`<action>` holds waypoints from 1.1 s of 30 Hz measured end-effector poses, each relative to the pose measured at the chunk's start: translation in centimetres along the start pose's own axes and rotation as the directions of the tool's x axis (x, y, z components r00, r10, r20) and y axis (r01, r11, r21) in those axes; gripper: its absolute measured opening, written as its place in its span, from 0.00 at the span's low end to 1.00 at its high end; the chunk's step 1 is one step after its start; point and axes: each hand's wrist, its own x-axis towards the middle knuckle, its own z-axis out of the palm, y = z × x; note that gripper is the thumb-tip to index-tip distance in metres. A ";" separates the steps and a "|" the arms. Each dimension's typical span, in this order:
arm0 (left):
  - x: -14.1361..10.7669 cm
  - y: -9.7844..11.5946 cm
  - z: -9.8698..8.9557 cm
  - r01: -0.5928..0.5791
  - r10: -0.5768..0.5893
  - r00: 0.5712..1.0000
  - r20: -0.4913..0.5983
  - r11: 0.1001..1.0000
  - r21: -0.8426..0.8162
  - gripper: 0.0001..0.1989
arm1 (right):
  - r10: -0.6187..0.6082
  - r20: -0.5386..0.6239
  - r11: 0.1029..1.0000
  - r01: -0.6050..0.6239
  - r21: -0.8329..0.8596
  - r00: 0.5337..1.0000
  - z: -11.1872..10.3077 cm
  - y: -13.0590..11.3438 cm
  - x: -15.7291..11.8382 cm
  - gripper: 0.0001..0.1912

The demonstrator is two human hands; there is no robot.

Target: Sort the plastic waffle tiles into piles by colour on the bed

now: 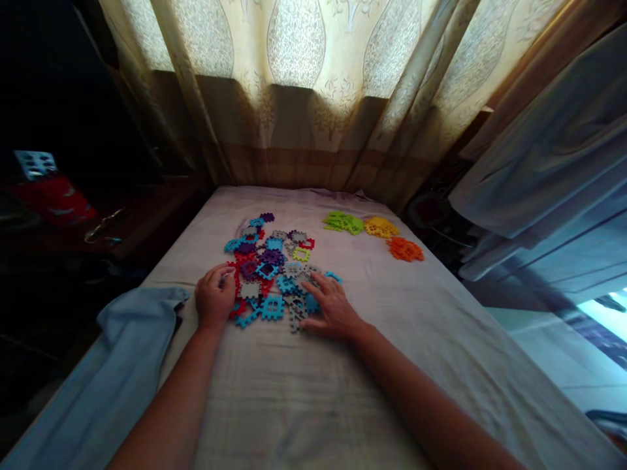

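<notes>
Colors look roughly half split up to me: green pile (343, 222), yellow pile (381, 227) and orange pile (405, 249) sit on their own toward the far right of the bed (274, 391). What's left is the mixed heap (272, 257), blue, grey, purple and red all jumbled, plus one lime frame (300, 254). Right hand (333, 307) has loose, spread fingers over the heap's right side; left hand (215, 294) is curled at its left edge, can't tell if it's gripping anything.

on the sheet (392, 365), jumbled pieces (272, 257) lie left of three piles (381, 227), with the curtain (294, 130) behind.
</notes>
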 end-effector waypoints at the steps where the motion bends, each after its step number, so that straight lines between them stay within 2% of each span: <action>1: -0.1 0.1 0.0 0.005 -0.005 1.000 0.002 1.000 0.021 0.12 | 0.036 0.009 0.999 -0.036 -0.004 0.999 0.2 -1.0 0.0 0.44; 4: -0.8 0.2 0.1 0.016 -0.018 1.000 0.025 0.996 0.083 0.13 | 0.216 -0.044 0.976 -0.216 -0.007 0.975 0.8 -2.1 1.1 0.38; 7: -1.8 0.3 0.0 -0.021 0.016 0.997 0.072 0.997 0.068 0.14 | 0.368 -0.184 0.929 -0.366 0.047 0.911 1.4 -1.5 2.4 0.31; 10: -3.1 0.3 -0.5 -0.040 0.038 0.996 0.082 0.999 0.023 0.15 | 0.442 -0.318 0.897 -0.415 0.152 0.839 1.7 -0.6 2.1 0.21; 12: -3.9 0.4 -0.8 -0.035 0.036 0.996 0.087 0.999 -0.016 0.15 | 0.437 -0.361 0.899 -0.392 0.194 0.824 1.7 -0.5 1.2 0.18; 17: -5.4 1.1 -1.7 0.022 -0.008 0.994 0.107 0.990 -0.137 0.15 | 0.282 -0.374 0.958 -0.236 0.166 0.883 0.9 -2.5 -1.7 0.13; 23: -6.8 1.5 -3.0 0.000 0.006 0.996 0.089 0.997 -0.073 0.14 | 0.198 -0.262 0.977 -0.171 0.124 0.944 -0.2 -5.5 -3.1 0.09; 25: -7.4 2.1 -3.4 -0.060 0.059 0.993 0.104 0.998 0.002 0.14 | 0.206 -0.234 0.977 -0.185 0.109 0.950 -0.4 -5.8 -3.2 0.09; 27: -8.0 3.1 -3.7 -0.186 0.172 0.972 0.158 0.979 0.083 0.14 | 0.212 -0.210 0.976 -0.195 0.099 0.954 -0.5 -5.9 -3.1 0.09; 30: -8.8 5.0 -3.8 -0.402 0.343 0.887 0.308 0.903 0.150 0.16 | 0.209 -0.166 0.976 -0.196 0.095 0.964 -0.5 -5.9 -3.1 0.09; 32: -9.1 5.9 -3.7 -0.458 0.368 0.846 0.385 0.872 0.172 0.17 | 0.218 -0.148 0.974 -0.205 0.098 0.965 -0.6 -6.0 -3.1 0.10; 33: -9.2 6.2 -3.6 -0.458 0.358 0.841 0.405 0.870 0.182 0.17 | 0.225 -0.147 0.972 -0.213 0.096 0.963 -0.6 -6.0 -3.1 0.11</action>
